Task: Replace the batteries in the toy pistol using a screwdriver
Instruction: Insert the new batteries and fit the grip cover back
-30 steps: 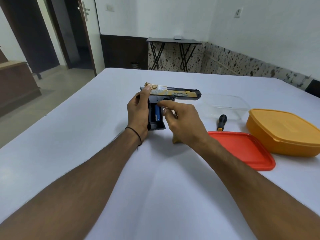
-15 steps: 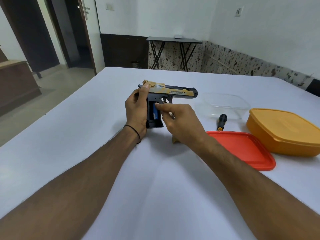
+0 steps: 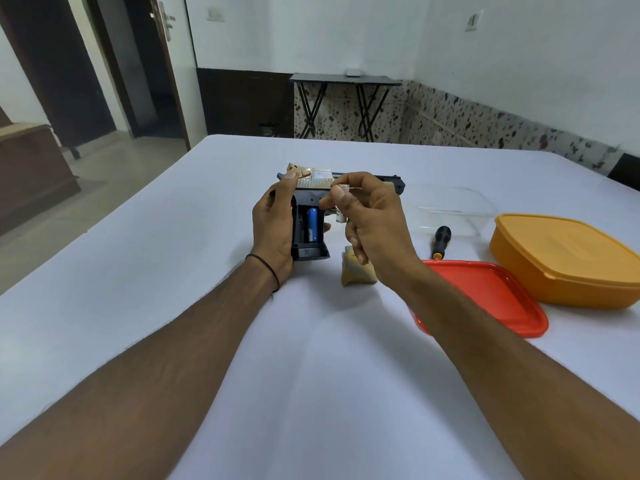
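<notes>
My left hand (image 3: pixel 273 223) grips the black and gold toy pistol (image 3: pixel 313 194) by the back of its handle and holds it upright on the white table (image 3: pixel 145 271). The handle's battery bay is uncovered, with a blue battery (image 3: pixel 312 224) in it. My right hand (image 3: pixel 369 216) hovers in front of the slide with curled fingers and the thumb against the forefinger. Nothing shows between them. The gold cover (image 3: pixel 358 273) lies on the table under that hand. The black-handled screwdriver (image 3: pixel 440 241) lies to the right.
A red lid (image 3: pixel 491 299) lies at the right, an orange lidded box (image 3: pixel 571 261) beyond it, and a clear plastic tub (image 3: pixel 450 206) behind the screwdriver. A black folding table (image 3: pixel 346 79) stands against the far wall.
My right hand has lifted away from the battery bay up to the level of the slide. The bay and its blue battery now show fully. My left hand keeps its hold on the pistol.
</notes>
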